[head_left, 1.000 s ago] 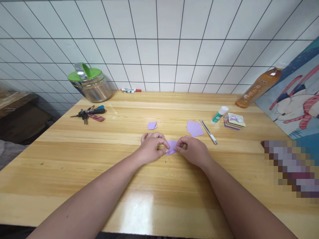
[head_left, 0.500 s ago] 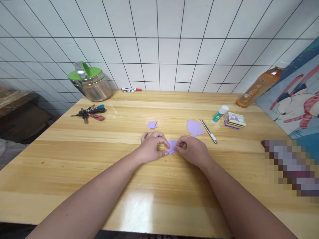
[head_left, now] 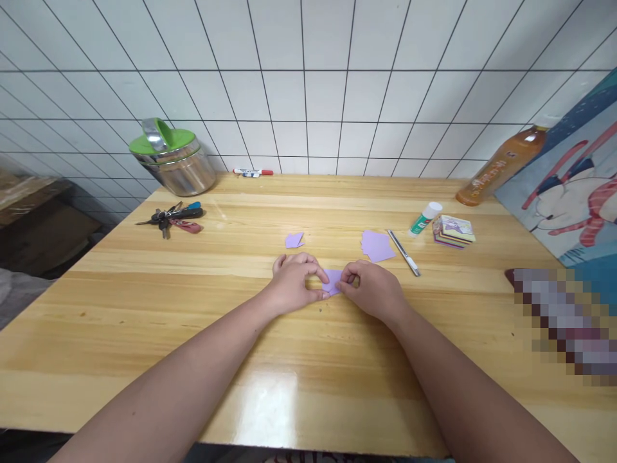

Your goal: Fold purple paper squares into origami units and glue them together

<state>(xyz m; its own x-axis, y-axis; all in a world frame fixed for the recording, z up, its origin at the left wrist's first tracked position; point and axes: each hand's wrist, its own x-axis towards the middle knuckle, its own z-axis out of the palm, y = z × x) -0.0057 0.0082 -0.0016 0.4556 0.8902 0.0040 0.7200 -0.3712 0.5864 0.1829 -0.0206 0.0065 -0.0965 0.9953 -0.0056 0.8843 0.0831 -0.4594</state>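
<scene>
A small piece of purple paper lies on the wooden table between my hands. My left hand grips its left side, thumb at the lower edge and index finger curved above. With pinched fingertips, my right hand holds the right side of the paper. Behind my left hand rests a folded purple paper piece. A short stack of purple paper sheets sits beyond my right hand, and a slim utility knife lies just right of that stack.
A glue stick and a block of coloured paper are at the right. An amber bottle leans by a picture board. Keys, a steel pot and markers are at left and back. A pixelated object lies right.
Both hands stay on the purple paper in nearly the same place. My left thumb has shifted slightly right along the paper's lower edge. The view has moved very slightly.
</scene>
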